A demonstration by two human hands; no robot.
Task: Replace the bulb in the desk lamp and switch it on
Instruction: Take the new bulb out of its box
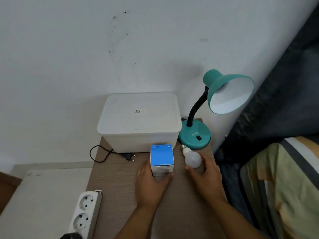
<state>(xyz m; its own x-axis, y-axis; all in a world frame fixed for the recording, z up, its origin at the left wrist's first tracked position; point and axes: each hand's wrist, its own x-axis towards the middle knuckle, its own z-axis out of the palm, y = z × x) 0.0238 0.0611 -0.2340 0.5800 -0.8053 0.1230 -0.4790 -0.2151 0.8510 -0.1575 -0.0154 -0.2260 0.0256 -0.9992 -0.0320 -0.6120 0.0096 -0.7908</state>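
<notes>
The big white box sits at the back of the small table, against the wall. Just right of the box stands the green lamp, and its shade leans out to the right with open air under it. Right in front of the box stands a blue carton, with a light bulb close beside it. A black plug and cord lie at the box's front left corner. Far in front of the box, the bare tabletop is wide. A white power strip lies at its left edge.
</notes>
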